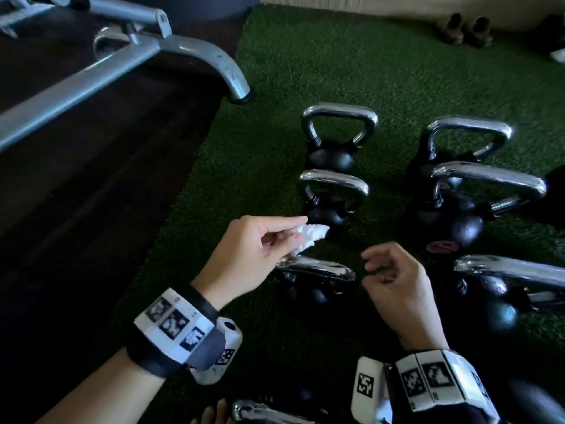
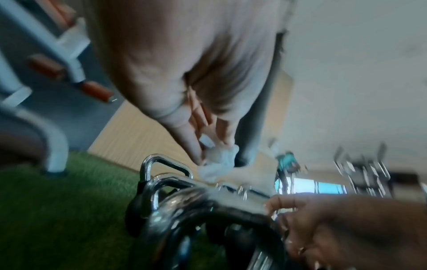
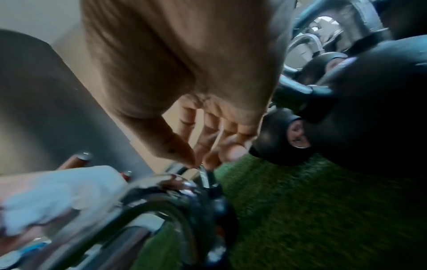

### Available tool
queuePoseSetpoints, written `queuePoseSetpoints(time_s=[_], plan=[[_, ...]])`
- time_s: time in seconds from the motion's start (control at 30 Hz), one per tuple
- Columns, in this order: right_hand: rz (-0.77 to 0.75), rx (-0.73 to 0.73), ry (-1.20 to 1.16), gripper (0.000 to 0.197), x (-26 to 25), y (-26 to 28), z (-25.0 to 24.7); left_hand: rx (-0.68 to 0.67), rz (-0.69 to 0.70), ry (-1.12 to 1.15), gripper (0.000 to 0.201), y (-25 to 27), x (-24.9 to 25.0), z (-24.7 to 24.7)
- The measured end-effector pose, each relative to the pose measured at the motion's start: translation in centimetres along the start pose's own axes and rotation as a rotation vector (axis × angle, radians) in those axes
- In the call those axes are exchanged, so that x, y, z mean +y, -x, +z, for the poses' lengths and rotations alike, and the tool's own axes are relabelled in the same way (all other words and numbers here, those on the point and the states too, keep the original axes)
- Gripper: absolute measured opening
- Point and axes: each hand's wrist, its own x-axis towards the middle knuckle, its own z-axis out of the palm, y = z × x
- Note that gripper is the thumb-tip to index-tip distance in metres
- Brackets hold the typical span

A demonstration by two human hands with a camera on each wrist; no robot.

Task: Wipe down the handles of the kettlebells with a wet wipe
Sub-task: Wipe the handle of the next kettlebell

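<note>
1. Kettlebells stood in two rows on the green turf — the nearest kettlebell handle lay just under both hands.
2. The left hand pinched a crumpled wet wipe between thumb and fingertips, above that handle.
3. The right hand hung loosely curled and empty, just beside the handle's far end.
4. The bells looked heavy and stable; the chrome seemed slick — the soft wipe should wrap around the top bar.
</note>
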Motion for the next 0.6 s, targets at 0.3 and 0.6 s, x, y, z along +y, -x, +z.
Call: queuePoseSetpoints(time_s=[0.3,0.6], plan=[[0.252,-0.288,-0.073,0.044,4.6,0.5,4.0,-0.111,0.396,-0.461,0.039,1.6,-2.3,3.5],[0.239,-0.168,0.001,0.023,4.3,1.3,4.3,0.008,0.310,-0.293,0.038,3.1,-5.2,1.6]])
